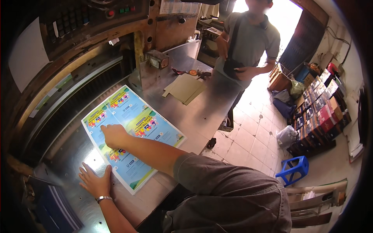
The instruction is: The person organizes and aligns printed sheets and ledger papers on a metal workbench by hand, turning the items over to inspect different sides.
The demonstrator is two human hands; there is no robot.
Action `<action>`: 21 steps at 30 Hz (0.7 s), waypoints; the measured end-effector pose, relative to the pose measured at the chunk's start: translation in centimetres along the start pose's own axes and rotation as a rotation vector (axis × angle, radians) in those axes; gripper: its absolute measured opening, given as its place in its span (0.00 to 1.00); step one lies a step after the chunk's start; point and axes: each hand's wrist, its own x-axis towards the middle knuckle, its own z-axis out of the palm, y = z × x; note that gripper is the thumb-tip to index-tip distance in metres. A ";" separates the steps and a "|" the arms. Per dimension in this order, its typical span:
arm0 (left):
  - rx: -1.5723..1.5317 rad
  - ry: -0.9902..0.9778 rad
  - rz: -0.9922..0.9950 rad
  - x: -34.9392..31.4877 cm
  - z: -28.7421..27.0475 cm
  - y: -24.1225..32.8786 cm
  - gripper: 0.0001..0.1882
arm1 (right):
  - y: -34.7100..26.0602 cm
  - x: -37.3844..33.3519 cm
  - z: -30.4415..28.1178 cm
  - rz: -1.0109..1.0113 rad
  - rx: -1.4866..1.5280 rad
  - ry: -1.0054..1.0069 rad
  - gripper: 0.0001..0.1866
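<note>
A stack of large printed sheets (134,112), blue and green with colourful cartoon figures, lies at a slant on the metal table of a big machine. Over its left part, my right hand (114,136) rests with the fingers curled in and one knuckle or fingertip toward the edge; whatever it may hold is hidden beneath it. My left hand (96,181), with a band at the wrist, lies flat on the bare metal table (74,159) beside the sheets' near left edge. Its fingers are spread, and nothing is in them.
The machine's dark slot (93,79) runs behind the sheets. Beige card pieces (185,88) and keys (203,74) lie farther back on the table. Another person (248,42) stands past the far end. On the right are a blue stool (293,170) and stacked boxes (316,116).
</note>
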 end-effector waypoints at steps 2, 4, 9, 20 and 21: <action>0.009 -0.002 0.005 0.1 0.1 0.0 0.64 | 0.0 0.0 -0.1 0.003 0.001 0.002 0.24; 0.008 -0.002 0.003 0.0 0.0 0.0 0.64 | 0.0 -0.1 -0.1 -0.001 -0.008 -0.001 0.23; 0.011 -0.001 0.004 0.0 0.1 0.1 0.65 | 0.1 -0.2 -0.2 0.000 -0.011 0.003 0.23; 0.012 0.042 0.042 0.0 -0.2 0.1 0.62 | 2.2 2.4 2.5 -0.078 -0.064 0.063 0.22; -0.136 0.103 0.191 0.4 0.1 0.3 0.59 | 3.6 3.1 2.5 -0.083 -0.109 0.056 0.23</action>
